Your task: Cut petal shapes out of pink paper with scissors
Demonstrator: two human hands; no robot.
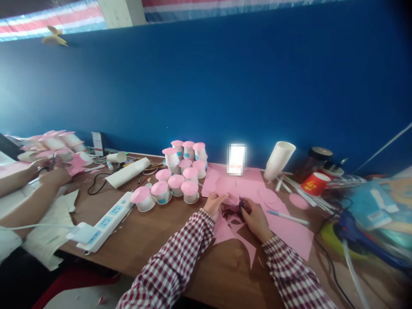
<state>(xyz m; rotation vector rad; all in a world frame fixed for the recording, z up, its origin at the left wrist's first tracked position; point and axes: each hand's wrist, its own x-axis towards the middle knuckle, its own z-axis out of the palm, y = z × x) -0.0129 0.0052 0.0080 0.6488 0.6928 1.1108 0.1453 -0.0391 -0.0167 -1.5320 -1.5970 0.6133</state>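
Observation:
My left hand [214, 207] is closed on a piece of pink paper [232, 200], thumb and fingers pinching its edge. In my right hand [256, 219] is a pair of scissors [241, 204] with dark handles, its blades at the paper. Below both hands hangs a pink paper scrap [236, 238] with cut-out gaps and pointed ends. Larger pink sheets [291, 235] lie under and beside my right hand, with a pen [288, 217] across them. A pink paper disc [299, 201] rests farther right.
Paper cups [163, 192] with pink disc tops stand left, some stacked. Nearer is a power strip [107, 221]. A lit phone [236, 159], white cup stack [280, 159], red cup [315, 183] and blue glue gun [363, 238] surround the sheets. At left, another person's hands [53, 171] hold scissors and pink paper.

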